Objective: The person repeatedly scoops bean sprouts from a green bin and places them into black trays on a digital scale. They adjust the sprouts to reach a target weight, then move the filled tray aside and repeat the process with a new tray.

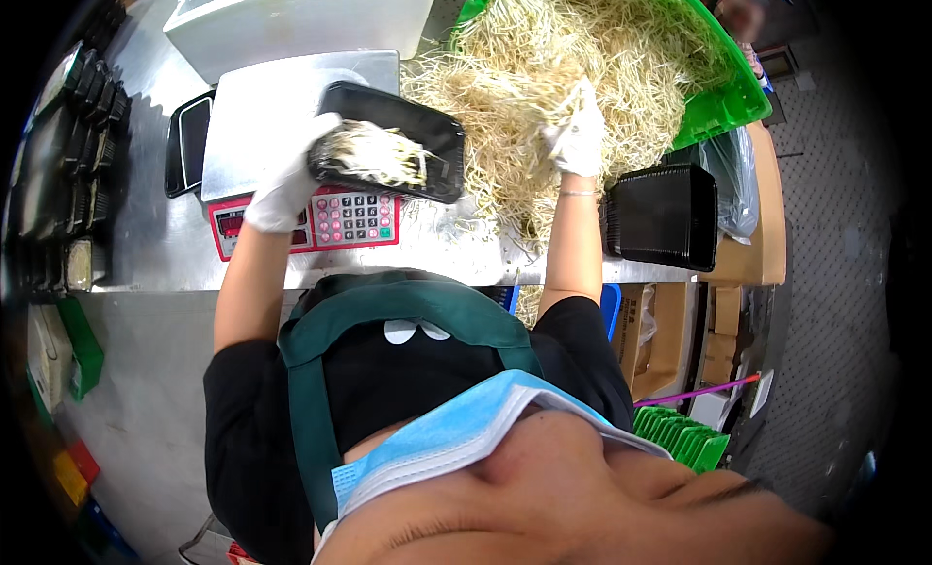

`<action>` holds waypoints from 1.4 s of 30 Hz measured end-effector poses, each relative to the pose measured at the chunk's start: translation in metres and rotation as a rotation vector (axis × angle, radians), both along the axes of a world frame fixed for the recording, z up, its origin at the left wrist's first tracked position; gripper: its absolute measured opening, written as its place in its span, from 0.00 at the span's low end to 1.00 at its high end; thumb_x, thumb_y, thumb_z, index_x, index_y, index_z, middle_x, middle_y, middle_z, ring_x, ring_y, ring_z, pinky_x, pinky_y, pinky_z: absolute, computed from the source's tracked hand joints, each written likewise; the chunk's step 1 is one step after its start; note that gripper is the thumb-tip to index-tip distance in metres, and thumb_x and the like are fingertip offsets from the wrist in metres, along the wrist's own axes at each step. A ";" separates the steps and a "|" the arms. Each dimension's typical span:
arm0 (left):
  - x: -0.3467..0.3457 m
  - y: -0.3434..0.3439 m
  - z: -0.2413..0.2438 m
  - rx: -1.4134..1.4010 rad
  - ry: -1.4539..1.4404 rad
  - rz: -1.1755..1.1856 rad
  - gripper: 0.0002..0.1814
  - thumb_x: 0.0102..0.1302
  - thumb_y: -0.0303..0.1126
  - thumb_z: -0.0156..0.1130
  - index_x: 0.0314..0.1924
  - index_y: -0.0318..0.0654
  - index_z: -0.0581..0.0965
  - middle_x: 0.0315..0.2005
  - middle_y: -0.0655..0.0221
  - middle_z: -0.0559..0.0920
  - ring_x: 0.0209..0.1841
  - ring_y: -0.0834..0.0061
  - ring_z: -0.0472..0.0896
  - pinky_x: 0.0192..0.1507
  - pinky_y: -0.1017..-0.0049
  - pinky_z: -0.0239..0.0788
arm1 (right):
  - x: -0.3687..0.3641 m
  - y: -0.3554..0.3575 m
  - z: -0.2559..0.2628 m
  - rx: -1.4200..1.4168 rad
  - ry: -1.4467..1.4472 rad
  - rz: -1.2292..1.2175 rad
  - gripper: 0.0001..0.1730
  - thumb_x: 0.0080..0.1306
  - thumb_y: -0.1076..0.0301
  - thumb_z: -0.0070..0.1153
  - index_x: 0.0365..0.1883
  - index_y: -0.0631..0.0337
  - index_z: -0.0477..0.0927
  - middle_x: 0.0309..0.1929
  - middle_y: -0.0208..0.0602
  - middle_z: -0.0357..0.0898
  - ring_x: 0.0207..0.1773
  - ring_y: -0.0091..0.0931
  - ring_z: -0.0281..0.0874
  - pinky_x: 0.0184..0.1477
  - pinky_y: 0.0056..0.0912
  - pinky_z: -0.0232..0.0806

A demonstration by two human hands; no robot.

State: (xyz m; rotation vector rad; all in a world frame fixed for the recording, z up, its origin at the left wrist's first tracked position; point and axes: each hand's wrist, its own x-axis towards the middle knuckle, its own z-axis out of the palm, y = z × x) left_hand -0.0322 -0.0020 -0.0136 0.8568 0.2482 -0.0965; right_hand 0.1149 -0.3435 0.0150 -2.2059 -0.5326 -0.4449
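Note:
My left hand [291, 179], in a white glove, grips the left end of a black plastic tray [443, 139]. The tray is tilted above a digital scale, and a small heap of bean sprouts [378, 153] lies in it. The scale has a bright metal platform [251, 113] and a red keypad panel [357, 219]. My right hand [579, 139], gloved too, is in the large pile of bean sprouts [502, 146], its fingers closed around a loose bunch. That pile spills onto the metal table from a tipped green crate [728, 106].
Nested black trays [659, 215] stand right of my right forearm, by a cardboard box [768, 215]. A white foam box [306, 26] sits behind the scale. Left of it lies a black-framed flat object [191, 143]. Stacked packed trays [73, 157] line the far left. Another person [743, 15] is at upper right.

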 end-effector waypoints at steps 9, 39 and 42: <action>0.039 -0.070 0.009 0.378 -0.134 0.457 0.30 0.67 0.31 0.52 0.68 0.35 0.58 0.59 0.62 0.69 0.61 0.72 0.67 0.63 0.71 0.58 | -0.063 0.141 0.028 -0.640 -0.584 0.237 0.39 0.48 0.69 0.62 0.61 0.67 0.66 0.31 0.42 0.75 0.33 0.37 0.75 0.36 0.41 0.66; 0.038 -0.012 0.029 1.919 -0.480 -0.391 0.49 0.49 0.59 0.67 0.61 0.29 0.65 0.42 0.52 0.77 0.43 0.58 0.78 0.45 0.64 0.72 | -0.036 0.140 0.063 -1.038 0.224 0.507 0.51 0.42 0.65 0.67 0.66 0.62 0.59 0.46 0.56 0.72 0.49 0.46 0.72 0.52 0.39 0.68; 0.038 -0.012 0.031 1.860 -0.491 -0.362 0.49 0.48 0.57 0.69 0.61 0.29 0.65 0.41 0.52 0.77 0.43 0.57 0.79 0.45 0.64 0.72 | -0.038 0.145 0.058 -1.088 0.213 0.443 0.48 0.46 0.68 0.63 0.66 0.64 0.57 0.43 0.55 0.74 0.46 0.45 0.75 0.48 0.41 0.70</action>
